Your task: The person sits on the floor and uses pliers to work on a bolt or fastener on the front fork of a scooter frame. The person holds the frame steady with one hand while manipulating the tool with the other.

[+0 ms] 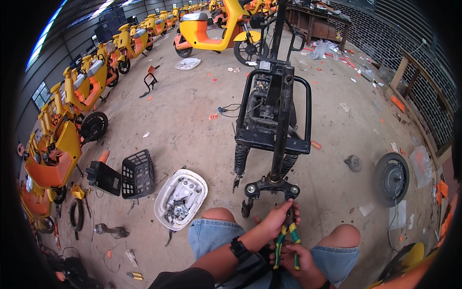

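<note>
A black scooter frame (284,103) stands in front of me, with a fork clamp (272,186) at its near end. My right hand (302,262) is closed round pliers (278,253) with green and yellow handles, jaws pointing up and away. Beside those jaws, my left hand (277,217) has its fingers closed just below the clamp's right end. What it grips is hidden by the fingers. From the clamp's left end hangs a short dark fork tube (247,208).
Left of my knee lies a white tray (162,202) of metal parts. A black crate (138,174), a black box (102,177) and a power tool (110,230) are farther left. At right is a wheel (392,179). Yellow scooters (204,36) stand behind and along the left.
</note>
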Demonstrator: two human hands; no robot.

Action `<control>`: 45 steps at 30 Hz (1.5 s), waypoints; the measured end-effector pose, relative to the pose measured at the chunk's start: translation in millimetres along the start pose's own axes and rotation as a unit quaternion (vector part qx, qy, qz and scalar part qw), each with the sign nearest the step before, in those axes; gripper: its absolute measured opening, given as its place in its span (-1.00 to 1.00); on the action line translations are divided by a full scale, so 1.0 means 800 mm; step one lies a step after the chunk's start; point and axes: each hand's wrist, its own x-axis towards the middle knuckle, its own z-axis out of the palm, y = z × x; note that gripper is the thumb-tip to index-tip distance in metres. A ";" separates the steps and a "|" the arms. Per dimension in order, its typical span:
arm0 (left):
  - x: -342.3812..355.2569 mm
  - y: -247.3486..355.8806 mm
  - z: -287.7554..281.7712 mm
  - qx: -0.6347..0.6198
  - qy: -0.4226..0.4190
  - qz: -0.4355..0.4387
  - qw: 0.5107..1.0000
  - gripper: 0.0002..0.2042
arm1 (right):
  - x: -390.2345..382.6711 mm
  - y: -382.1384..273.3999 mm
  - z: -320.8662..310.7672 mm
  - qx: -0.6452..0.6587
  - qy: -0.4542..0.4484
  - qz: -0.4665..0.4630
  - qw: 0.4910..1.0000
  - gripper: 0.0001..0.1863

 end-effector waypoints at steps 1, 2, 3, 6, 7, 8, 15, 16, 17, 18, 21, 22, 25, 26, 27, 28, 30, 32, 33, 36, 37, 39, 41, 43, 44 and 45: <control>0.000 0.000 0.000 -0.006 -0.001 -0.003 1.000 -0.69 | -0.001 -0.002 0.000 0.024 -0.013 0.006 1.000 -0.46; 0.000 -0.001 0.000 -0.005 -0.003 0.000 1.000 -0.69 | -0.002 -0.004 0.000 0.048 -0.026 0.012 0.998 -0.45; 0.001 -0.001 0.000 -0.004 -0.004 0.003 1.000 -0.69 | -0.002 -0.007 0.001 0.081 -0.058 0.020 0.995 -0.43; 0.004 -0.003 -0.003 0.011 -0.014 0.012 1.000 -0.69 | -0.001 -0.010 0.000 0.150 -0.126 0.035 0.980 -0.38; 0.005 -0.003 -0.003 0.018 -0.019 0.015 1.000 -0.69 | 0.000 -0.009 -0.001 0.153 -0.131 0.035 0.979 -0.37; 0.004 -0.002 -0.002 0.021 -0.020 0.014 0.999 -0.69 | 0.000 -0.009 -0.001 0.157 -0.137 0.034 0.978 -0.36; 0.001 0.000 0.002 0.033 -0.016 0.017 0.999 -0.69 | 0.000 -0.008 0.009 0.197 -0.178 0.036 0.963 -0.30; 0.000 0.001 0.003 0.037 -0.014 0.019 0.999 -0.69 | 0.000 -0.008 0.009 0.202 -0.179 0.035 0.962 -0.30; 0.000 0.000 0.002 0.037 -0.013 0.017 0.999 -0.69 | -0.001 -0.008 0.010 0.207 -0.179 0.034 0.961 -0.29; 0.001 0.000 0.002 0.038 -0.011 0.016 0.999 -0.69 | -0.001 -0.008 0.011 0.209 -0.181 0.035 0.960 -0.29; 0.000 0.002 0.000 0.038 -0.014 0.017 0.999 -0.70 | 0.000 -0.008 0.014 0.210 -0.182 0.038 0.960 -0.30; 0.000 0.002 0.000 0.038 -0.016 0.018 0.999 -0.70 | 0.000 -0.008 0.014 0.206 -0.180 0.038 0.961 -0.31; 0.002 -0.001 -0.002 0.021 -0.023 0.013 0.999 -0.70 | 0.001 -0.007 0.011 0.173 -0.151 0.034 0.973 -0.37; 0.002 -0.001 -0.002 0.018 -0.020 0.011 1.000 -0.70 | 0.002 -0.006 0.009 0.158 -0.138 0.032 0.977 -0.39; 0.002 -0.002 -0.001 0.015 -0.017 0.009 1.000 -0.69 | 0.002 -0.006 0.007 0.148 -0.124 0.032 0.981 -0.41; 0.001 -0.002 0.000 0.012 -0.013 0.008 1.000 -0.69 | 0.003 -0.005 0.004 0.138 -0.111 0.032 0.984 -0.43; 0.001 -0.004 0.000 0.012 -0.006 0.004 1.000 -0.70 | 0.002 -0.003 -0.001 0.091 -0.070 0.026 0.993 -0.46; 0.000 -0.003 0.002 0.008 -0.002 -0.002 1.000 -0.70 | 0.000 -0.001 -0.005 0.019 -0.014 0.014 1.000 -0.47; -0.002 -0.002 0.003 0.003 0.001 -0.006 1.000 -0.69 | 0.000 -0.002 -0.003 0.005 -0.006 0.012 1.000 -0.46; -0.002 -0.001 0.002 0.003 -0.002 -0.009 1.000 -0.69 | -0.002 -0.005 0.002 0.029 -0.031 0.017 0.999 -0.41; -0.002 -0.001 0.002 0.004 -0.004 -0.009 1.000 -0.69 | -0.002 -0.007 -0.001 0.080 -0.073 0.026 0.994 -0.39; -0.003 0.000 0.003 0.026 -0.016 -0.006 1.000 -0.70 | -0.003 -0.012 0.000 0.159 -0.129 0.042 0.978 -0.34; 0.000 -0.001 0.002 0.023 -0.029 -0.016 0.999 -0.70 | -0.006 -0.018 0.007 0.214 -0.156 0.056 0.963 -0.29; -0.002 -0.002 0.000 -0.003 -0.036 -0.032 0.999 -0.70 | -0.005 -0.016 0.010 0.206 -0.161 0.053 0.964 -0.27; -0.004 -0.002 0.002 -0.004 -0.037 -0.042 0.998 -0.71 | -0.004 -0.016 0.011 0.202 -0.163 0.052 0.964 -0.26; -0.007 -0.004 0.008 -0.006 -0.040 -0.054 0.998 -0.72 | -0.004 -0.015 0.009 0.210 -0.172 0.049 0.961 -0.27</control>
